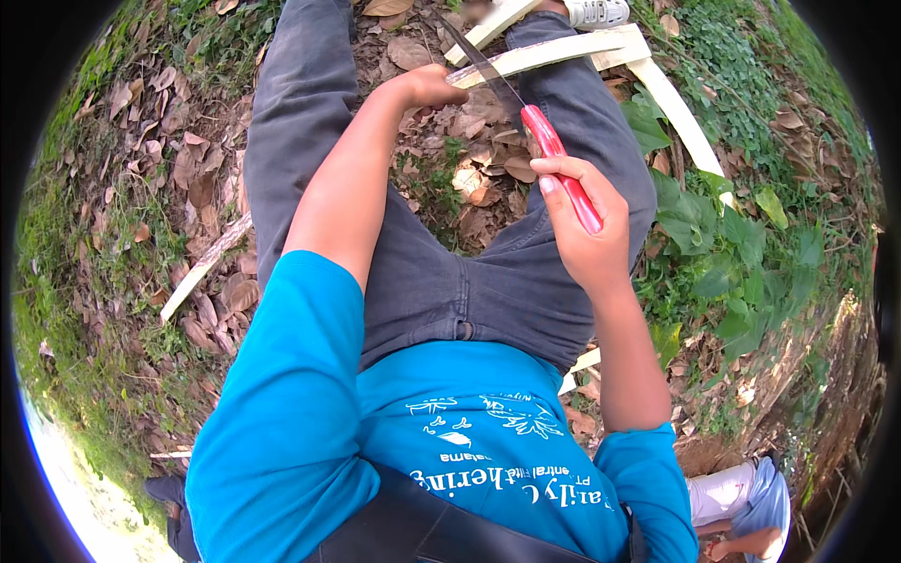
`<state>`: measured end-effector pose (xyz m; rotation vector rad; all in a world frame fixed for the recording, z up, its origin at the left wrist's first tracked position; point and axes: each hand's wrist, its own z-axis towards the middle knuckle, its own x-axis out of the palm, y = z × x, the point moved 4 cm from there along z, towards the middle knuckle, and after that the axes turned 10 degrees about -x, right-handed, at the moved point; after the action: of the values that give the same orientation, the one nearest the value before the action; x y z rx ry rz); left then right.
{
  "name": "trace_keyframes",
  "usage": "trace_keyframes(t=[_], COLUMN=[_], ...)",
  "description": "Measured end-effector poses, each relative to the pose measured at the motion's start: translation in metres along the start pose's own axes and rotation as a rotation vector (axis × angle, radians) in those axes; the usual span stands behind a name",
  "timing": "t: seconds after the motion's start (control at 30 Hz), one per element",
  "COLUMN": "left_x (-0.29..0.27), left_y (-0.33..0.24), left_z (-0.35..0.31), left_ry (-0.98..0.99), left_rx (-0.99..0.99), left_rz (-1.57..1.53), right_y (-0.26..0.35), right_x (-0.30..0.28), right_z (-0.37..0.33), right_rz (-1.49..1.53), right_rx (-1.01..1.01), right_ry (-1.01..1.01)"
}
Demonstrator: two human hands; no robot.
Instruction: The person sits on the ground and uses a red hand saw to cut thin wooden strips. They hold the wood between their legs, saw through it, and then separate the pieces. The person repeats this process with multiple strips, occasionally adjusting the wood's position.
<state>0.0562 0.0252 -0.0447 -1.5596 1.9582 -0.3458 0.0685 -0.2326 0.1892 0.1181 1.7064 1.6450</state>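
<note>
My right hand [589,223] is closed round the red handle [569,176] of a long knife. Its thin dark blade [484,68] points away and to the left. A pale strip of split wood [554,56] lies across above my right shin, and the blade crosses it near its left end. That end is in my left hand [430,87], whose fingers curl around it and are partly hidden. Whether the edge bites into the wood, I cannot tell.
My legs in dark grey trousers [305,113] are spread over dry leaves. More pale strips lie beyond my right knee [680,113] and left of my left leg [206,267]. Green leafy plants [741,253] grow at right. Another person's arm [751,542] shows at lower right.
</note>
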Motion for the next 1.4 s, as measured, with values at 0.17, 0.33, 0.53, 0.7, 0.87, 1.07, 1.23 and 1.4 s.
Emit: trace_keyframes(t=[0.17,0.33,0.53,0.7,0.87,1.07,1.23,1.4], left_x=[0.011,0.028,0.029,0.032,0.032,0.022,0.014,0.008], left_y=[-0.005,-0.025,-0.018,-0.017,-0.032,-0.019,-0.011,0.001], left_z=[-0.008,-0.046,-0.047,-0.049,-0.046,-0.039,0.001,0.018], left_ry=[-0.361,-0.609,-0.657,-0.69,-0.673,-0.55,-0.322,-0.19], left_rx=[-0.025,-0.146,-0.143,-0.132,-0.128,-0.128,0.001,0.022], left_rz=[0.252,0.356,0.339,0.346,0.293,0.272,0.285,0.24], right_y=[-0.005,-0.005,0.036,0.058,-0.023,-0.05,-0.066,-0.005], right_x=[0.002,0.002,-0.034,-0.054,0.011,0.04,0.022,-0.01], right_z=[0.007,0.001,-0.029,-0.045,0.039,0.069,0.028,-0.008], right_rz=[-0.029,-0.003,-0.108,-0.151,-0.057,-0.011,-0.017,-0.039], right_rx=[-0.06,0.042,0.01,0.061,-0.129,-0.04,-0.098,0.159], right_ry=[-0.003,0.099,0.144,0.111,-0.077,0.002,0.028,0.051])
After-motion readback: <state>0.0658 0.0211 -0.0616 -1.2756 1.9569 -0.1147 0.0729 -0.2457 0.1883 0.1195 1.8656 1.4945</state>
